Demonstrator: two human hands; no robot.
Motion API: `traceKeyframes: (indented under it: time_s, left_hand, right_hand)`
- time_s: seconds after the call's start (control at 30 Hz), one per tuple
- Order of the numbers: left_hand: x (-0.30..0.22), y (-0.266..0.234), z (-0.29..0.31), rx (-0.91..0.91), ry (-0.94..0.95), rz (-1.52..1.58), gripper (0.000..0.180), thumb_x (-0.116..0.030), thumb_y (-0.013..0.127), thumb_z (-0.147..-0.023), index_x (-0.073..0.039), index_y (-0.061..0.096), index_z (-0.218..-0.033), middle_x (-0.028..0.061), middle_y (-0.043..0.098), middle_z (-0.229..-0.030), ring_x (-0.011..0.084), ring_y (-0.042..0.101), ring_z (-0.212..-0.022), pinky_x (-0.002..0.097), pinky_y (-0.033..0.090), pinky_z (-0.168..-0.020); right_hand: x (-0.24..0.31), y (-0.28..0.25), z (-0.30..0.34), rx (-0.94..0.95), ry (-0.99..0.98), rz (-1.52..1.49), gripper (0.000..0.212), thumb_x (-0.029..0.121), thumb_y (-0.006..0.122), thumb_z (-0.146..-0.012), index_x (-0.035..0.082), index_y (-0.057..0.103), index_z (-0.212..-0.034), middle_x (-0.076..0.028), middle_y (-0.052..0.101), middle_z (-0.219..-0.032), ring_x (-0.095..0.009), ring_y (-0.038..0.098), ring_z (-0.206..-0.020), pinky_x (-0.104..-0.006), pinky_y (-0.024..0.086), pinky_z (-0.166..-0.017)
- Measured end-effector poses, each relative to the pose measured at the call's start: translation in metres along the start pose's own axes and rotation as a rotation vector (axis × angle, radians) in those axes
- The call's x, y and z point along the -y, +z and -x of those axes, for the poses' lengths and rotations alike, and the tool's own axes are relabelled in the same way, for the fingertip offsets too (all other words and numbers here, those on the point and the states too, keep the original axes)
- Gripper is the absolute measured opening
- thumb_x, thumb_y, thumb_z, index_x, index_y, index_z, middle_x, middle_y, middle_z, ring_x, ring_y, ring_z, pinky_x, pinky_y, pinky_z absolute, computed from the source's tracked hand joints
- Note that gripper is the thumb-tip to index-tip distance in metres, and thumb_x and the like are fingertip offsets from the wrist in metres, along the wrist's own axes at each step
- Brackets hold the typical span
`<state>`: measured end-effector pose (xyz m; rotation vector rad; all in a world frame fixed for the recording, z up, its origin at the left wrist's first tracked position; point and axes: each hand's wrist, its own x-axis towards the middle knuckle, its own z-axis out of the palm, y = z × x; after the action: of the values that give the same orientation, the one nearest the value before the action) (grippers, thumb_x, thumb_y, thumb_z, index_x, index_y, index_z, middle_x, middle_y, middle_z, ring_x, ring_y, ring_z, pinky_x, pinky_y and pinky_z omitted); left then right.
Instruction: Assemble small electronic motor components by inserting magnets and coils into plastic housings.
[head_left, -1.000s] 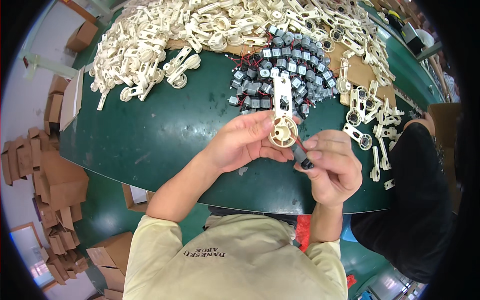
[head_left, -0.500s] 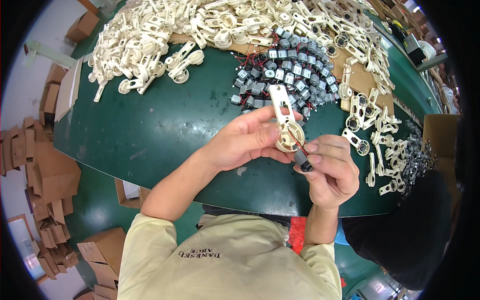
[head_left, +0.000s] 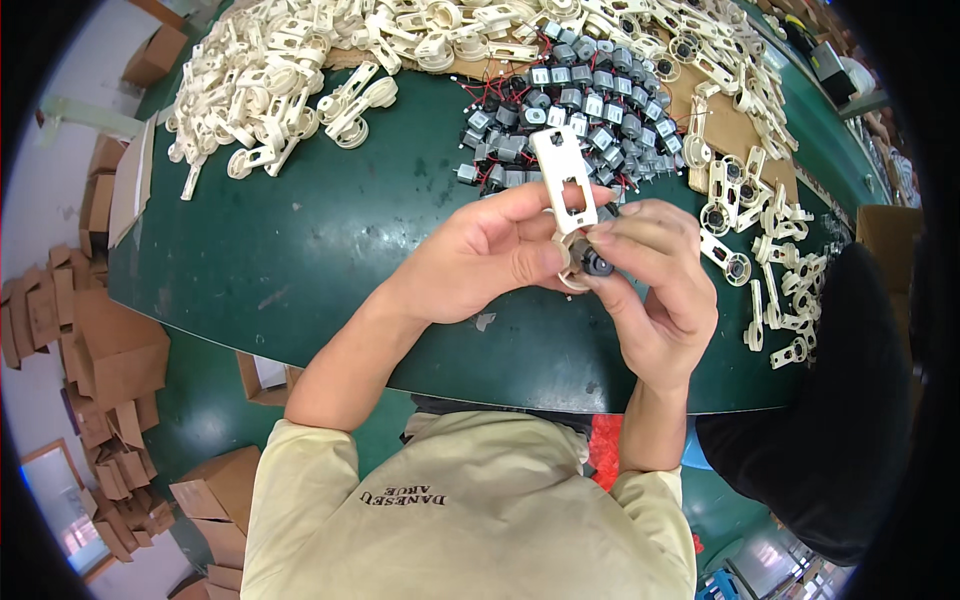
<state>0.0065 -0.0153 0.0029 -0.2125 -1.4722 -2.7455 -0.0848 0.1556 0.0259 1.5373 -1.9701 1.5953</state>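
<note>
My left hand [head_left: 480,255] is closed round a cream plastic housing [head_left: 562,165], which has a slotted flat arm and a round ring end. The slotted arm points up and away from me. In my right hand [head_left: 662,290], thumb and fingers pinch a small motor [head_left: 597,262] with a black end at the ring. My fingers hide part of the ring, so I cannot tell how far the motor sits inside it. Just beyond my hands lies a heap of grey motors [head_left: 570,100] with red and black wires.
Many more cream housings [head_left: 250,100] are heaped along the far side of the green table [head_left: 300,240]. Housings with black round parts [head_left: 735,190] lie at the right by a cardboard sheet [head_left: 780,180]. A large black shape [head_left: 850,400] covers the table's right edge. Cardboard boxes [head_left: 115,345] stand at the left.
The motor has moved from below the housing up to its ring, and its black end now faces me. My right hand has risen with it. The housing has tilted.
</note>
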Motion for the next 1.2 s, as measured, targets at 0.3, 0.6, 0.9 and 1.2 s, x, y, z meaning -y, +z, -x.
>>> traceKeyframes:
  time_s: [0.3, 0.6, 0.9, 1.2]
  left_hand:
    - [-0.003, -0.004, 0.002, -0.067, -0.045, -0.103, 0.048, -0.007, 0.055, -0.097, 0.0, 0.04, -0.142, 0.0188, 0.054, -0.134, 0.0255, 0.056, -0.121, 0.0387, 0.052, -0.098]
    - [-0.006, 0.002, 0.001, -0.158, 0.054, -0.283, 0.052, -0.001, 0.058, -0.094, 0.001, 0.036, -0.141, 0.0155, 0.058, -0.126, 0.0224, 0.059, -0.114, 0.0359, 0.053, -0.094]
    - [-0.003, 0.009, -0.001, -0.26, 0.048, -0.234, 0.04, 0.0, 0.057, -0.095, 0.002, 0.042, -0.131, 0.0125, 0.058, -0.122, 0.0173, 0.059, -0.11, 0.0324, 0.051, -0.094]
    - [-0.001, 0.003, 0.001, -0.236, 0.059, -0.325, 0.028, -0.004, 0.054, -0.098, 0.001, 0.05, -0.125, 0.0083, 0.061, -0.116, 0.0142, 0.059, -0.104, 0.0309, 0.05, -0.092]
  right_hand:
    - [0.0, 0.002, -0.001, 0.046, 0.034, 0.223, 0.039, 0.002, 0.078, -0.07, 0.013, 0.074, -0.107, -0.015, 0.059, -0.12, -0.027, 0.06, -0.1, -0.0345, 0.05, -0.081]
    - [-0.003, 0.001, -0.002, -0.002, 0.175, 0.011, 0.042, -0.003, 0.071, -0.077, 0.003, 0.063, -0.117, -0.016, 0.06, -0.116, -0.027, 0.062, -0.099, -0.0353, 0.051, -0.084]
    - [-0.007, 0.01, 0.005, 0.006, 0.309, -0.041, 0.028, -0.002, 0.069, -0.082, 0.002, 0.064, -0.109, -0.011, 0.066, -0.101, -0.019, 0.064, -0.083, -0.0284, 0.05, -0.068]
    - [-0.007, 0.024, 0.012, -0.051, 0.466, -0.331, 0.022, -0.003, 0.065, -0.087, -0.002, 0.061, -0.108, -0.009, 0.065, -0.095, -0.013, 0.063, -0.077, -0.0255, 0.049, -0.065]
